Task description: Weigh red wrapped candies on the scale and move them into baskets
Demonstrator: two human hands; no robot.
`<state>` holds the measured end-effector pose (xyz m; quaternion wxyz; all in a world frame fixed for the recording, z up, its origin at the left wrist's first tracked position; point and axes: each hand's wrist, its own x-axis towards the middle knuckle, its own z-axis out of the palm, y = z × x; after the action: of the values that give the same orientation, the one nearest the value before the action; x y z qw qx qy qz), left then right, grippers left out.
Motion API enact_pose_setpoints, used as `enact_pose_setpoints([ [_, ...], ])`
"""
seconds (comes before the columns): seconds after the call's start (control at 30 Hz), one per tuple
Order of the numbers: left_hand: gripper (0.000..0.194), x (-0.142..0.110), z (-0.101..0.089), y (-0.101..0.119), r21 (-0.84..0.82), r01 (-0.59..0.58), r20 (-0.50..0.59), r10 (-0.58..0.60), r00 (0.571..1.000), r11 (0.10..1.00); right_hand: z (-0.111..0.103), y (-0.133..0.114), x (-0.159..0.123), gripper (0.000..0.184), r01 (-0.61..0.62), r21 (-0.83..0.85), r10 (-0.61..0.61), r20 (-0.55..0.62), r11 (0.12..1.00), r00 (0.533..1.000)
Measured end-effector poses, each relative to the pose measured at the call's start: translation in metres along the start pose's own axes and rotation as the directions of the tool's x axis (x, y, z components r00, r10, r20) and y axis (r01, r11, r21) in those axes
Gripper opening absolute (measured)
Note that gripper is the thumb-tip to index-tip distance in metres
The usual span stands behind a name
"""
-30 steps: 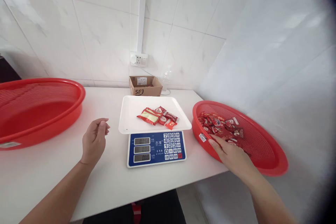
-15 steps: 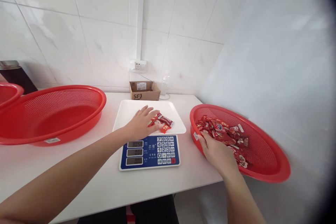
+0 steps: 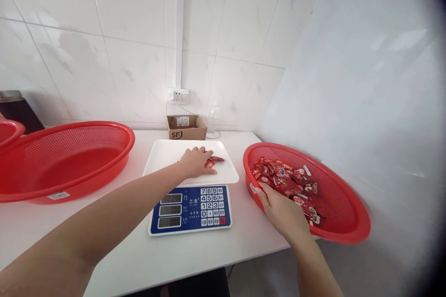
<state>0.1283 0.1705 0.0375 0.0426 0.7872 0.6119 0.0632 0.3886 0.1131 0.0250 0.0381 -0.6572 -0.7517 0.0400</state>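
Observation:
My left hand (image 3: 195, 161) reaches onto the white pan (image 3: 163, 160) of a blue-faced electronic scale (image 3: 191, 209), with its fingers curled over red snack packets (image 3: 212, 162) lying there. A few packets still show beside the fingers. My right hand (image 3: 280, 209) rests on the near rim of a red mesh basket (image 3: 343, 222) to the right, fingers bent over the rim next to a heap of red snack packets (image 3: 285, 181).
A large red mesh basket (image 3: 66, 160) stands on the white table at the left, with the edge of another (image 3: 9, 132) beyond it. A small cardboard box (image 3: 186, 127), a clear bottle (image 3: 212, 118) and a wall socket (image 3: 179, 96) are at the back.
My left hand has moved from the bare table onto the scale pan and closed over the packets. The right hand has slid a little along the right basket's near rim. The view has shifted.

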Motion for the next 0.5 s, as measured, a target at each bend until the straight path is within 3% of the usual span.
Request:
enact_pose_setpoints([
  [0.13,0.071,-0.001,-0.007,-0.016,-0.093,0.004,-0.018,-0.006,1.0,0.996,0.002,0.0,-0.001,0.051,0.003,0.021,-0.003,-0.008,1.0,1.0],
  [0.3,0.042,-0.019,-0.023,-0.035,-0.199,0.014,-0.153,-0.045,0.987,0.98,0.003,0.001,0.0,0.053,0.004,0.054,-0.004,0.006,0.999,1.0],
  [0.4,0.032,-0.034,-0.039,-0.05,-0.235,0.032,-0.254,-0.093,0.963,0.971,0.002,0.002,0.001,0.054,-0.003,0.045,0.003,0.004,0.999,1.0],
  [0.5,0.03,-0.053,-0.058,-0.079,-0.252,0.114,-0.341,-0.198,0.919,0.961,0.0,0.002,0.002,0.054,-0.009,0.043,0.009,0.012,0.999,1.0],
])
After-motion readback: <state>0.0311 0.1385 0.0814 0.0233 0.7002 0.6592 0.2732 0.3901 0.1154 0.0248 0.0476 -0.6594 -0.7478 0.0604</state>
